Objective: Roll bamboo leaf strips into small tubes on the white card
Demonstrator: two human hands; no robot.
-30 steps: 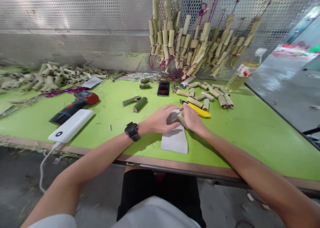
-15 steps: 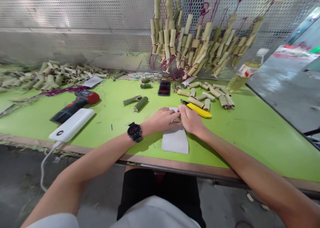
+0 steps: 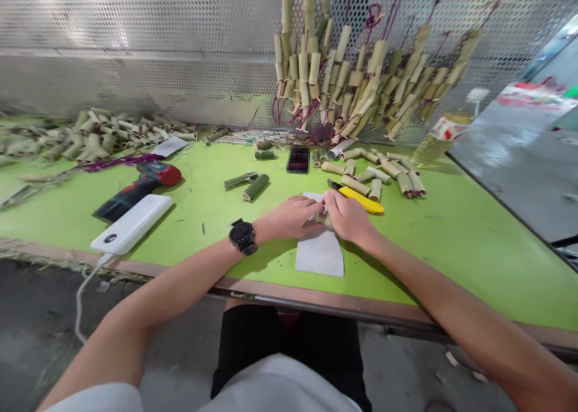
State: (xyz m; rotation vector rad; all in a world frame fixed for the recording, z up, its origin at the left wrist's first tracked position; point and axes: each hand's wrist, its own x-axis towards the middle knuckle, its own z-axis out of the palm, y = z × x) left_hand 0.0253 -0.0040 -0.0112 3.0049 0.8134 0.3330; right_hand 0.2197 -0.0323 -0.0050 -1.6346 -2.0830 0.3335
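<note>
My left hand (image 3: pixel 292 215) and my right hand (image 3: pixel 347 215) meet over a pale sheet of paper (image 3: pixel 320 256) lying near the table's front edge. Between them they grip a short piece of bamboo (image 3: pixel 324 220), mostly covered by the fingers. The fingers of both hands are closed on it, low over the sheet. Just beyond my right hand lies a yellow utility knife (image 3: pixel 361 201), its dark end pointing left. A black watch (image 3: pixel 243 237) is on my left wrist.
A cordless drill (image 3: pixel 139 189) and a white power bank (image 3: pixel 133 224) with a cable lie left. Cut bamboo pieces (image 3: pixel 354 185) lie behind the knife, and a heap (image 3: pixel 94 138) back left. Strung bamboo (image 3: pixel 311 68) hangs at the mesh wall. A bottle (image 3: pixel 445 134) stands right.
The whole view has shifted slightly. Both hands keep their hold on the bamboo piece over the paper, with hardly any visible movement.
</note>
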